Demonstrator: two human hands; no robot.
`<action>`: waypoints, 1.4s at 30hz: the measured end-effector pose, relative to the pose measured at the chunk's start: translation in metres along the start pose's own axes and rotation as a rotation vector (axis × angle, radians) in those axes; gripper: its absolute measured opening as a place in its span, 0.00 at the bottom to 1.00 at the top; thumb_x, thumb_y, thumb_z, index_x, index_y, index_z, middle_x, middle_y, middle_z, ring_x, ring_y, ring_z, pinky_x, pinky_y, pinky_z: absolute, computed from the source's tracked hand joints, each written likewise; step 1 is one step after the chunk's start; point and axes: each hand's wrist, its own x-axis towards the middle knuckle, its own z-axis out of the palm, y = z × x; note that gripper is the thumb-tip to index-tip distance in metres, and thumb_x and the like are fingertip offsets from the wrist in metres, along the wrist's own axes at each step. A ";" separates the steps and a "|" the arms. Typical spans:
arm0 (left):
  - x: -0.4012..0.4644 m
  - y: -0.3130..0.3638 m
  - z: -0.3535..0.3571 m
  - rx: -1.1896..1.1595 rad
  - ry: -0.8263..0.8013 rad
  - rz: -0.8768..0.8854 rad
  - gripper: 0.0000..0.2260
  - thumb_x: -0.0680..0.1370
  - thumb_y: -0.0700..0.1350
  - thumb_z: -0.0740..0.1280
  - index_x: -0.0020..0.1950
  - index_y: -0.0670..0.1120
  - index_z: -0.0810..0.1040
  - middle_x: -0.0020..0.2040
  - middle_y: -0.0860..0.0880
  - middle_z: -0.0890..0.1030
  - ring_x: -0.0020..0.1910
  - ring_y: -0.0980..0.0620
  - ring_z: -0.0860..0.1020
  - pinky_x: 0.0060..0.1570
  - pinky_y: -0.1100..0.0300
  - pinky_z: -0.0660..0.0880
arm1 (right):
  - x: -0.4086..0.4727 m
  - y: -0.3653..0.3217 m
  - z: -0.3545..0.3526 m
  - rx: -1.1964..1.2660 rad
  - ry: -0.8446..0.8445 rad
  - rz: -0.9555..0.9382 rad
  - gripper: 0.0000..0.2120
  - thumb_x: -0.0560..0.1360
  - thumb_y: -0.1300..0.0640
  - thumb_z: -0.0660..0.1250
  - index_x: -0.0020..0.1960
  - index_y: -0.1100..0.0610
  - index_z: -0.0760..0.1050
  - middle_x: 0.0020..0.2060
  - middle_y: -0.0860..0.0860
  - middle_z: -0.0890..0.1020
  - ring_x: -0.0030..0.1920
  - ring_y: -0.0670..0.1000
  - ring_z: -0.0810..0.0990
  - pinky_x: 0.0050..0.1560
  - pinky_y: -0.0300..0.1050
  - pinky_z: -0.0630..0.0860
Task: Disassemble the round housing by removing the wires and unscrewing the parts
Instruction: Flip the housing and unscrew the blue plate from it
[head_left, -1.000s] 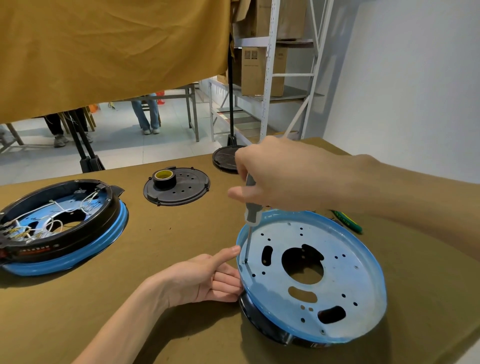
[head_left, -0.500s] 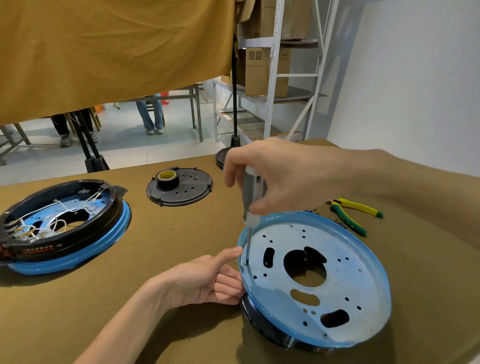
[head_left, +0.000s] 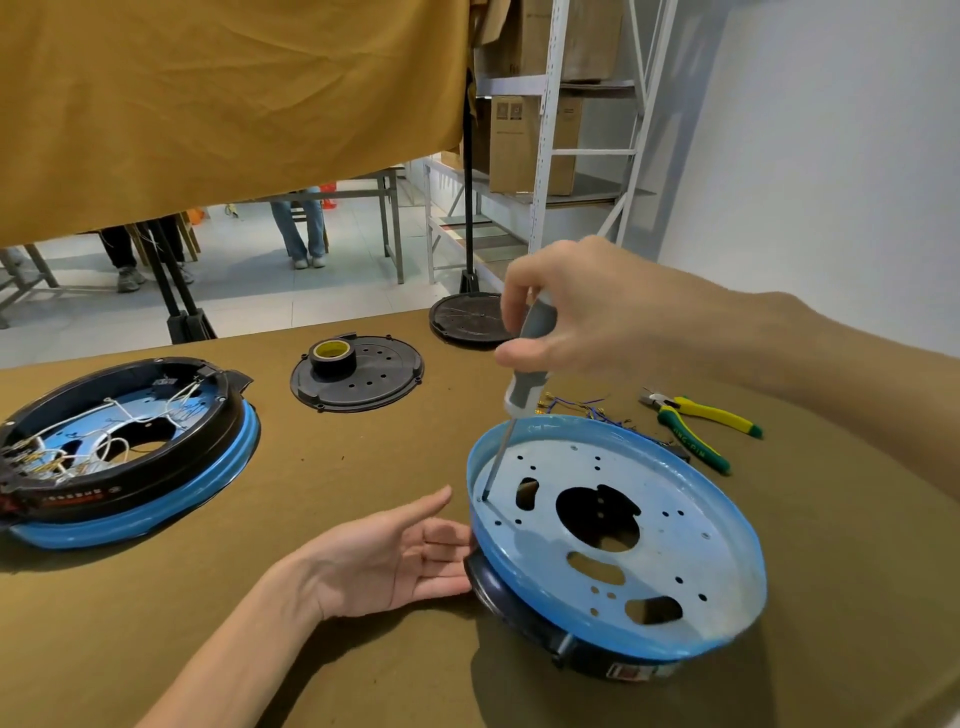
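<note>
Right grip: your right hand (head_left: 587, 317) pinches the screwdriver (head_left: 527, 369), tip in the housing (head_left: 675, 530).
Left grip: your left hand (head_left: 384, 561), fingers spread, against the housing's side.
Nearby: pliers (head_left: 701, 421), loose wires (head_left: 582, 408) on the table (head_left: 363, 467).

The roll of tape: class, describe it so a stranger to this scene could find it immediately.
Start at the brown table and find the flat black round cover lying at its far side, between the two blue housings. The roll of tape sits on that cover's left part. It is the only small black ring with a yellow core.
</note>
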 end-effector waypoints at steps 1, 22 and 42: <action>0.001 0.000 -0.001 -0.057 0.018 0.009 0.19 0.79 0.46 0.72 0.65 0.35 0.80 0.66 0.35 0.79 0.62 0.40 0.80 0.69 0.47 0.75 | -0.001 0.004 -0.002 0.012 0.025 0.016 0.09 0.74 0.42 0.74 0.44 0.45 0.77 0.37 0.40 0.78 0.37 0.39 0.77 0.31 0.31 0.67; 0.012 -0.016 0.015 -0.067 0.021 0.203 0.15 0.76 0.40 0.74 0.61 0.39 0.84 0.55 0.39 0.85 0.47 0.49 0.85 0.43 0.59 0.84 | -0.008 0.039 -0.012 0.140 0.088 0.264 0.11 0.78 0.45 0.70 0.48 0.52 0.79 0.35 0.49 0.82 0.26 0.46 0.83 0.27 0.37 0.76; 0.013 -0.003 0.071 0.120 -0.086 0.464 0.18 0.81 0.46 0.67 0.64 0.34 0.80 0.61 0.33 0.79 0.60 0.39 0.76 0.60 0.51 0.81 | -0.054 0.080 -0.037 0.264 0.409 0.332 0.17 0.74 0.42 0.74 0.38 0.55 0.80 0.26 0.47 0.83 0.23 0.46 0.79 0.27 0.39 0.73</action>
